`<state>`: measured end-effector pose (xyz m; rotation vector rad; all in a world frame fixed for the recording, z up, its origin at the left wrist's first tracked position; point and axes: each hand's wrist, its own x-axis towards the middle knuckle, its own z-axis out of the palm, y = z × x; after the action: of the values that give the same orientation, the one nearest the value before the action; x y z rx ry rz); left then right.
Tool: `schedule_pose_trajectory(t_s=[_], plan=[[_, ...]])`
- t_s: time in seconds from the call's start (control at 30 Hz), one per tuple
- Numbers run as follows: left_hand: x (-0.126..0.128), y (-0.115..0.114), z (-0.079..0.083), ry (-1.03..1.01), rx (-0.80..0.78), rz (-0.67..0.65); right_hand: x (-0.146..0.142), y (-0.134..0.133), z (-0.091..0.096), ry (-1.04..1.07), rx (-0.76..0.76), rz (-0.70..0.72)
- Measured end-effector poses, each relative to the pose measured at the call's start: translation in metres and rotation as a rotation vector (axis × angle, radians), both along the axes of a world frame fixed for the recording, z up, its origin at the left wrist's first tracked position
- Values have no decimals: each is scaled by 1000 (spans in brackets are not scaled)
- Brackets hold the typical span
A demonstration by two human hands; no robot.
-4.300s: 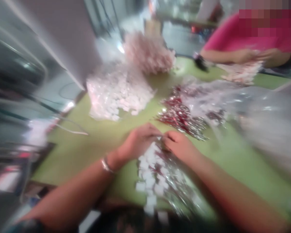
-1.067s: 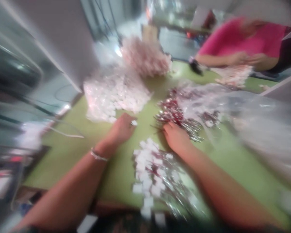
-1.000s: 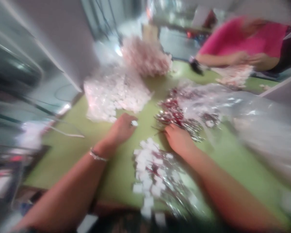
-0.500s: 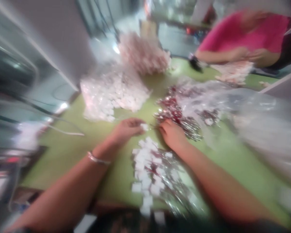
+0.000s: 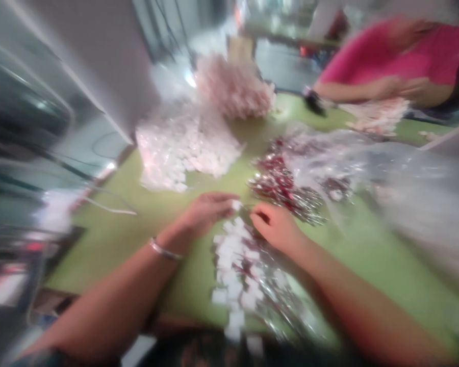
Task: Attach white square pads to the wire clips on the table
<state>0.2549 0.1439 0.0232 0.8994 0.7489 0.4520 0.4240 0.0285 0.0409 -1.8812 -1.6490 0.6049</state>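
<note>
My left hand [image 5: 208, 210] is closed in a pinch on a small white block [image 5: 236, 205] at its fingertips. Just to its right, my right hand [image 5: 273, 224] is closed too, thumb and fingers pressed on a thin wire [image 5: 246, 206] that runs toward the block; blur hides whether they join. Below both hands lies a pile of similar white blocks [image 5: 229, 255] with thin silvery wires [image 5: 281, 298] trailing to the right. Behind my right hand is a heap of red and silvery wire pieces [image 5: 277, 173].
A clear plastic bag of white pieces [image 5: 191, 148] lies at the back left of the green table [image 5: 110, 244], near a pinkish bundle [image 5: 233, 86]. Plastic sheeting [image 5: 416, 178] covers the right. Across the table, a person in a pink top [image 5: 398, 61] handles pale strips [image 5: 378, 116].
The whole view has shifted slightly right. My right hand has drawn away from the red and silvery heap, and the two hands remain close together around the block and wire.
</note>
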Motion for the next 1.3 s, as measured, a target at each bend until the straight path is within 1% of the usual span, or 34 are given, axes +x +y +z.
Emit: schedule_pose_trajectory(t_s=[0.1, 0.2, 0.33, 0.43, 0.57, 0.67, 0.73, 0.83, 0.9, 1.0, 1.1, 1.2, 1.27, 1.3], plan=[[0, 1, -1, -2, 1, -6, 1, -1, 0, -52, 55, 23], [0, 1, -1, -15, 7, -26, 1, -3, -2, -170, 119, 55], [0, 1, 1, -42, 16, -59, 2, -4, -6, -294, 121, 61], [0, 0, 2, -44, 15, -69, 3, -5, -6, -366, 161, 75], [0, 0, 3, -52, 30, -62, 3, -7, -6, -389, 234, 100], [-1, 1, 1, -53, 54, -77, 2, -8, -5, -408, 213, 113], [-2, 2, -2, -7, 130, -98, 2, -8, -4, -463, 190, 106], [-4, 3, -11, 123, 339, -175, -1, -9, -3, -601, 181, 111], [-4, 4, -17, 182, 442, -230, -3, -9, -3, -666, 178, 131], [-4, 4, -24, 200, 492, -265, -5, -9, -6, -639, 165, 147], [-3, 2, -25, 201, 520, -320, -3, -9, -11, -516, 150, 181], [0, -1, -17, 233, 567, -395, 0, -9, -16, -404, 122, 209], [0, -1, -6, 294, 652, -430, 0, -9, -16, -343, 120, 214], [-2, 1, 0, 334, 723, -427, -1, -9, -15, -308, 133, 212]])
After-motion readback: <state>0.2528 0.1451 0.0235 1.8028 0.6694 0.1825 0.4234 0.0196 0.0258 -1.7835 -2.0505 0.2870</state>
